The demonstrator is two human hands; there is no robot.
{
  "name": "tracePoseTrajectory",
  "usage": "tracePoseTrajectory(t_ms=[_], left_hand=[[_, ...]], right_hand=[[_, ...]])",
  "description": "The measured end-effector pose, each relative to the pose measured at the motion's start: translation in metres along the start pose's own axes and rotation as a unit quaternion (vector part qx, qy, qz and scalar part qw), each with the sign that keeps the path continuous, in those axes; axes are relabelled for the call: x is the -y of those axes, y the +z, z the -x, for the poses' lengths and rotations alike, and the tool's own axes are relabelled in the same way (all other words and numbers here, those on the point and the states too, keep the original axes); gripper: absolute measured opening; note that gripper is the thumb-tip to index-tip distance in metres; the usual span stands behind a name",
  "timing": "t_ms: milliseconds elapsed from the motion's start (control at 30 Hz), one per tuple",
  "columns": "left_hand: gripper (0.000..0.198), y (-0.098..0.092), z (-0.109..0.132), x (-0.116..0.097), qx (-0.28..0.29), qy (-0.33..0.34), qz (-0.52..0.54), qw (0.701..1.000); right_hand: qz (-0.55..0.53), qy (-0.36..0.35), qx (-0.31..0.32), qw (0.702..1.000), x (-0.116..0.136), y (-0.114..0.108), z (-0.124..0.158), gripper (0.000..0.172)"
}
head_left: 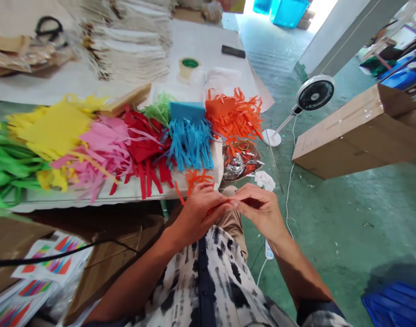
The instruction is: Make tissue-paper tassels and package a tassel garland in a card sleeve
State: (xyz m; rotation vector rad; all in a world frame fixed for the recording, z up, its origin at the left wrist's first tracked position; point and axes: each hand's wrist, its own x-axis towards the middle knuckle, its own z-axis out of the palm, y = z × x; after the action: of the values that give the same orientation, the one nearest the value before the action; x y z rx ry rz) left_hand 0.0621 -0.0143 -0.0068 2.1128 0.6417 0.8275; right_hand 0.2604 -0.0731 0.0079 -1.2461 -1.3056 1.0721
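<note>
My left hand (202, 211) is closed around an orange paper tassel (198, 179), whose cut strips stick out beyond the fingers over the table's front edge. The fingertips of my right hand (258, 206) pinch together against my left fingertips; what they hold is too small to make out. Behind my hands lie fringed bundles in a row: green (10, 163), yellow (57, 129), pink (107, 141), red (142, 141), blue (189, 131) and orange (233, 111).
Tape (188, 68), a dark flat object (233, 51) and stacked pale material (129, 45) lie farther back on the table (208, 36). A scrap-filled box (240, 163) sits by the corner. A fan (315, 93) and large carton (351, 131) stand right.
</note>
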Motion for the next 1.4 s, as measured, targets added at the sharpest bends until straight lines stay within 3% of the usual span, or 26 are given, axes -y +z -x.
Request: tracePoseTrajectory(t_ms=[133, 233, 333, 400, 467, 567, 667, 733, 833, 900, 967, 1033, 1100, 1167, 1267, 1400], left_hand=[[0.027, -0.003, 0.008, 0.006, 0.050, -0.030, 0.009, 0.998], [0.028, -0.006, 0.010, 0.009, 0.064, -0.050, 0.018, 0.997], [0.029, -0.006, 0.004, 0.007, 0.057, -0.057, 0.046, 0.996], [0.030, -0.005, -0.005, 0.005, 0.043, -0.054, 0.058, 0.996], [0.033, -0.003, -0.015, 0.003, 0.038, -0.048, 0.063, 0.996], [0.036, 0.001, -0.033, 0.007, 0.055, -0.065, 0.069, 0.994], [0.036, 0.004, -0.055, 0.021, 0.075, -0.104, 0.025, 0.991], [0.034, 0.004, -0.072, 0.036, 0.077, -0.125, -0.053, 0.988], [0.031, -0.001, -0.098, 0.058, 0.073, -0.162, -0.198, 0.964], [0.032, -0.009, -0.115, 0.069, 0.067, -0.180, -0.247, 0.950], [0.032, -0.021, -0.133, 0.075, 0.040, -0.185, -0.265, 0.945], [0.028, -0.035, -0.153, 0.080, -0.029, -0.175, -0.312, 0.934], [0.022, -0.049, -0.176, 0.090, -0.126, -0.152, -0.377, 0.905], [0.026, -0.061, -0.198, 0.106, -0.185, -0.131, -0.414, 0.881], [0.027, -0.071, -0.225, 0.136, -0.176, -0.118, -0.407, 0.889], [0.012, -0.075, -0.242, 0.160, -0.160, -0.106, -0.359, 0.913]], right_hand=[[-0.088, 0.086, 0.005, 0.992, -0.005, -0.005, 0.003, 0.020], [-0.086, 0.085, -0.044, 0.992, -0.009, -0.009, 0.005, 0.022], [-0.101, 0.069, -0.042, 0.992, -0.012, -0.009, 0.002, 0.022], [-0.100, 0.053, -0.019, 0.993, -0.012, -0.006, -0.002, 0.027], [-0.058, 0.024, -0.017, 0.998, -0.011, -0.004, -0.006, 0.016], [-0.024, 0.004, -0.055, 0.998, -0.009, -0.007, -0.017, 0.029], [-0.097, 0.048, -0.111, 0.988, -0.009, -0.027, -0.044, 0.021], [-0.153, 0.063, -0.172, 0.971, -0.011, -0.051, -0.072, 0.025], [-0.185, -0.008, -0.294, 0.938, -0.011, -0.093, -0.119, 0.027], [-0.124, -0.112, -0.379, 0.910, -0.010, -0.115, -0.143, 0.027], [-0.006, -0.201, -0.415, 0.887, -0.013, -0.126, -0.157, 0.029], [0.148, -0.232, -0.381, 0.883, -0.020, -0.124, -0.163, 0.031], [0.286, -0.211, -0.276, 0.893, -0.034, -0.113, -0.164, 0.030], [0.358, -0.185, -0.157, 0.902, -0.050, -0.098, -0.164, 0.026], [0.373, -0.167, -0.047, 0.911, -0.066, -0.078, -0.168, 0.023], [0.397, -0.154, -0.012, 0.904, -0.064, -0.070, -0.181, 0.025]])
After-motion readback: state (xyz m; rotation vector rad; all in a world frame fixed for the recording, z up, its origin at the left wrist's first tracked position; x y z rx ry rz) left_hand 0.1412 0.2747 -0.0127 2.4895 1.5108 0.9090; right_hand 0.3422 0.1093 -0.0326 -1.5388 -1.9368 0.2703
